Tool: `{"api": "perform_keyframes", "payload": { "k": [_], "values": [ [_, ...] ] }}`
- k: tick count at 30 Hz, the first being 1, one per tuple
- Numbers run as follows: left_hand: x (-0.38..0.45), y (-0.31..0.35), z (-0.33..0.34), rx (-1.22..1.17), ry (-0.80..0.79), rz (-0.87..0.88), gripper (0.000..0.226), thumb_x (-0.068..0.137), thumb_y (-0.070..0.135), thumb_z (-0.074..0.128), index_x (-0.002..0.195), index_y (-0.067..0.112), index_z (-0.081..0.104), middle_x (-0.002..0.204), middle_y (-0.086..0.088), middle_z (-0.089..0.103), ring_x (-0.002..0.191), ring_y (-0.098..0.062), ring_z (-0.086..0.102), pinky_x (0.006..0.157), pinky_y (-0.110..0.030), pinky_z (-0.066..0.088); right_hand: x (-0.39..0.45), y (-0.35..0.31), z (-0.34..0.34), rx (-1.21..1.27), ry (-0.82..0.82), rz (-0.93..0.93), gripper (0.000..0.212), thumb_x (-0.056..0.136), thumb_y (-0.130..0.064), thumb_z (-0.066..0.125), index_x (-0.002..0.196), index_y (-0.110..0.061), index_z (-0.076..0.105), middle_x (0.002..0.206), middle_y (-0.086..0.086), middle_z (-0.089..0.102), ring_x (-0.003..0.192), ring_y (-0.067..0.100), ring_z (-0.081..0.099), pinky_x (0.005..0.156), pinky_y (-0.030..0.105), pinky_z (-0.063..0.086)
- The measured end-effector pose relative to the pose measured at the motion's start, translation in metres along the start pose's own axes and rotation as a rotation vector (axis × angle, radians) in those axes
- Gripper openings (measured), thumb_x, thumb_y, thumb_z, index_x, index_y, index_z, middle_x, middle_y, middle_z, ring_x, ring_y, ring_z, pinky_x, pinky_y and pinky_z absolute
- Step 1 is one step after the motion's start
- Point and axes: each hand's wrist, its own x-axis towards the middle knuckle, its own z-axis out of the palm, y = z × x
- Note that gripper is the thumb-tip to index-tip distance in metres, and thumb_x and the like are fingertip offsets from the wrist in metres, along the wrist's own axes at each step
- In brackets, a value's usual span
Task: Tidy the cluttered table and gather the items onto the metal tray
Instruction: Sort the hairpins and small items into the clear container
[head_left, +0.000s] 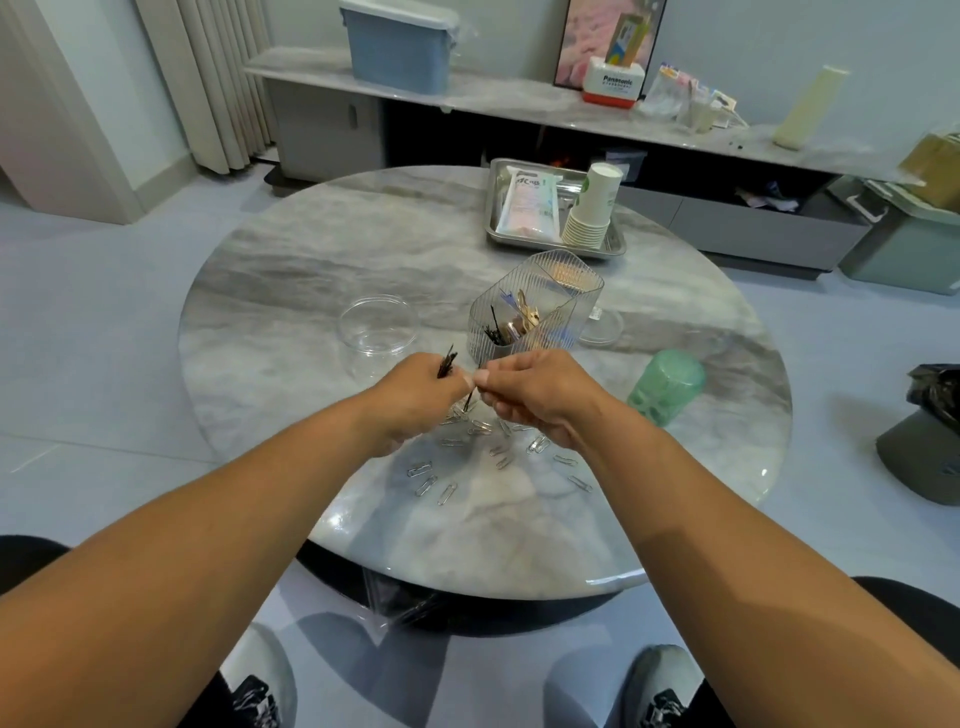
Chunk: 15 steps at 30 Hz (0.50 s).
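Two hands meet above the middle of the round marble tabletop (311, 249), close to its near half. The left hand (415, 395) is closed around a small bundle of black hairpins (447, 364), whose tips stick up past the knuckles. The right hand (540, 395) has its thumb and forefinger pressed together on a single thin dark pin (470, 399) that hangs down between the two hands, so the fingertips of both hands nearly touch. Beneath and just nearer than the hands, silver paper clips (431, 480) lie scattered loose over the tabletop toward its near edge. Just beyond the hands stands a clear ribbed organizer (535, 312) with compartments; one holds more black pins, another holds what look like keys, and a far one holds something tan that I cannot make out. To the left of the organizer sits a shallow clear round dish (376, 325), and a similar clear lid (602, 327) lies just right of it. A green translucent cup (667, 384) lies tilted near the right edge. The metal tray (498, 234) rests at the far edge of the tabletop, carrying a flat white packet (527, 208) and a stack of paper cups (595, 208) lying on its side.
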Motion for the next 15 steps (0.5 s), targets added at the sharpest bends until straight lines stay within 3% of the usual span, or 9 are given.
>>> {"api": "perform_keyframes", "payload": {
  "k": [3, 7, 10, 13, 15],
  "values": [
    [-0.001, 0.007, 0.001, -0.242, -0.082, -0.059, 0.028, 0.103, 0.022, 0.055, 0.075, 0.02, 0.051, 0.058, 0.008, 0.034, 0.047, -0.007, 0.027, 0.042, -0.02, 0.024, 0.001, -0.004, 0.0, 0.155, -0.038, 0.055, 0.007, 0.09, -0.003, 0.073, 0.096, 0.0, 0.072, 0.068, 0.009, 0.071, 0.055, 0.01, 0.064, 0.056, 0.018, 0.058],
    [-0.002, 0.01, 0.002, -0.378, -0.164, -0.081, 0.026, 0.105, 0.019, 0.053, 0.079, 0.02, 0.048, 0.06, 0.007, 0.031, 0.047, -0.006, 0.024, 0.041, -0.019, 0.021, 0.0, -0.008, -0.003, 0.127, -0.042, 0.058, 0.01, 0.092, -0.006, 0.073, 0.098, 0.002, 0.072, 0.066, 0.008, 0.068, 0.054, 0.01, 0.062, 0.054, 0.018, 0.056],
    [-0.005, 0.017, 0.004, -0.681, -0.187, -0.226, 0.025, 0.106, 0.033, 0.049, 0.087, 0.017, 0.051, 0.061, 0.005, 0.04, 0.048, -0.007, 0.031, 0.04, -0.018, 0.026, -0.001, -0.013, -0.002, 0.16, -0.013, 0.054, 0.009, 0.092, -0.009, 0.073, 0.09, -0.001, 0.07, 0.061, 0.006, 0.065, 0.051, 0.009, 0.058, 0.049, 0.017, 0.051],
    [-0.007, 0.025, 0.001, -0.976, -0.172, -0.364, 0.056, 0.102, 0.062, 0.036, 0.104, 0.009, 0.053, 0.074, -0.004, 0.053, 0.056, -0.012, 0.052, 0.046, -0.019, 0.046, -0.002, -0.021, 0.0, 0.215, 0.027, 0.051, 0.012, 0.091, -0.012, 0.074, 0.082, -0.007, 0.068, 0.057, 0.001, 0.064, 0.052, 0.008, 0.059, 0.046, 0.017, 0.046],
    [-0.007, 0.028, 0.001, -1.075, -0.21, -0.407, 0.073, 0.098, 0.071, 0.027, 0.119, 0.006, 0.052, 0.082, -0.008, 0.057, 0.067, -0.017, 0.06, 0.06, -0.025, 0.056, -0.005, -0.026, 0.002, 0.098, 0.052, 0.055, 0.013, 0.088, -0.017, 0.078, 0.08, -0.009, 0.07, 0.06, -0.001, 0.066, 0.049, 0.005, 0.058, 0.044, 0.017, 0.04]
  ]
}}
